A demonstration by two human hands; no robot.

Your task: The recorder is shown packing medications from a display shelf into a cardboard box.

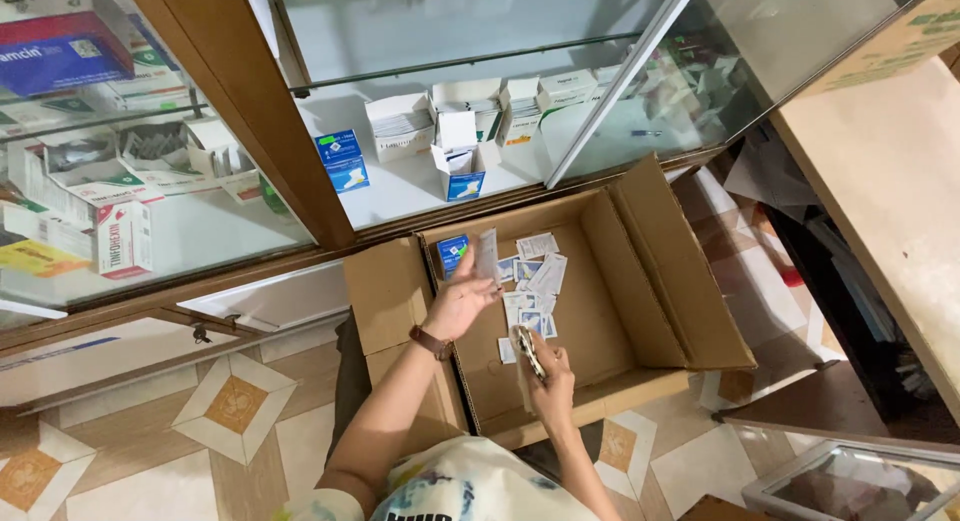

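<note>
The left arm stretches forward, bare to the elbow, with a dark band at the wrist. The left hand (pixel 462 299) is raised, palm turned inward, its fingers (pixel 484 281) spread and pinching lightly at the tips. The right arm bends in closer to the body. The right hand (pixel 548 373) sits lower and nearer, fingers curled into a loose fist around something thin, knuckles facing up.

Counted in view: one open cardboard box (pixel 640 281), roughly ten small sachets (pixel 530 281) inside it, two hands, one pair of scissors (pixel 529 349), one wristwatch (pixel 431 342).
</note>
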